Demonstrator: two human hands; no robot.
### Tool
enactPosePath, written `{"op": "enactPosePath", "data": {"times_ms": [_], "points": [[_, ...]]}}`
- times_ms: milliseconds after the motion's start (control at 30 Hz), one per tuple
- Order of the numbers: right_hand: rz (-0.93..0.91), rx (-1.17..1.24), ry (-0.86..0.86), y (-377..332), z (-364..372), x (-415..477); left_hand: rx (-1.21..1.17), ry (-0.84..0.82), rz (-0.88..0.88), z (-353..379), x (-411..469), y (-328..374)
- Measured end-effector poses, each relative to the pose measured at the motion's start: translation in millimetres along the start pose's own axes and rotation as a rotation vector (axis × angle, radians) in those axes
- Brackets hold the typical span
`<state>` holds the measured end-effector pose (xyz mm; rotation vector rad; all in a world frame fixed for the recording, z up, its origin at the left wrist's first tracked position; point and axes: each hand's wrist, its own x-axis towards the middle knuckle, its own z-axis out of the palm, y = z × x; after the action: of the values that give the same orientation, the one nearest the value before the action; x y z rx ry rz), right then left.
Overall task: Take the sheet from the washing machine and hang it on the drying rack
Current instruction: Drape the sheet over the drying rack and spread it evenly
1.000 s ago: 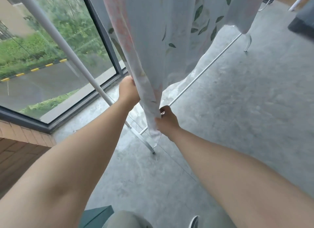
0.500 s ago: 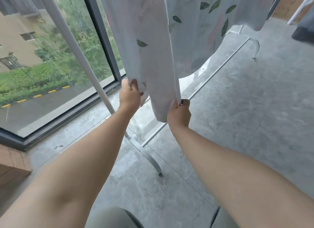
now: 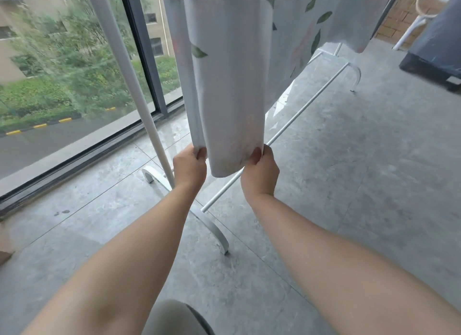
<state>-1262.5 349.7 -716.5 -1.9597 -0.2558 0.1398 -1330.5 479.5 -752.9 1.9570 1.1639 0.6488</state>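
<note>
Now left grip (image 3: 189, 169) and right grip (image 3: 260, 175) each pinch the sheet (image 3: 232, 85) hem; a hard tug could drag it off the drying rack (image 3: 129, 68) above, onto the floor (image 3: 349, 185) below.

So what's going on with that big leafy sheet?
A person is hanging a white sheet with green leaves on a white drying rack beside a big window. The sheet hangs down from above the picture, and its bottom edge is off the grey floor. The left hand pinches one side of that edge and the right hand pinches the other, holding it spread between them.
</note>
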Motion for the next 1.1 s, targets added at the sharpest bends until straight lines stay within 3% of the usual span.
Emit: {"op": "enactPosePath", "data": {"times_ms": [333,433,567,667,800,900,1000,1100], "points": [[-0.307,0.003,-0.019,-25.6,-18.8,24.1,0.049,-0.088,-0.181,-3.3,-13.5,-46.4],[-0.341,-0.143,-0.111,-25.1,-18.4,15.0,0.06,-0.112,-0.195,-10.7,-16.4,-41.2],[-0.421,-0.36,-0.101,-5.3,-9.2,7.9,0.002,-0.046,-0.167,-19.5,-25.7,-41.1],[-0.36,-0.504,-0.098,11.7,-16.9,15.6,-0.011,0.014,-0.109,-25.8,-30.1,-40.7],[-0.147,-0.609,0.08,27.2,-44.2,46.0,0.015,0.092,-0.043,-32.2,-28.1,-40.9],[-0.089,-0.655,0.154,38.9,-61.8,70.5,-0.002,0.115,-0.046,-36.7,-24.9,-36.9],[-0.174,-0.721,0.122,46.7,-52.6,70.8,-0.017,0.102,-0.047,-40.2,-26.9,-29.8],[-0.349,-0.684,-0.052,49.5,-16.9,38.5,-0.045,0.078,-0.049,-41.9,-36.5,-21.6]]}}
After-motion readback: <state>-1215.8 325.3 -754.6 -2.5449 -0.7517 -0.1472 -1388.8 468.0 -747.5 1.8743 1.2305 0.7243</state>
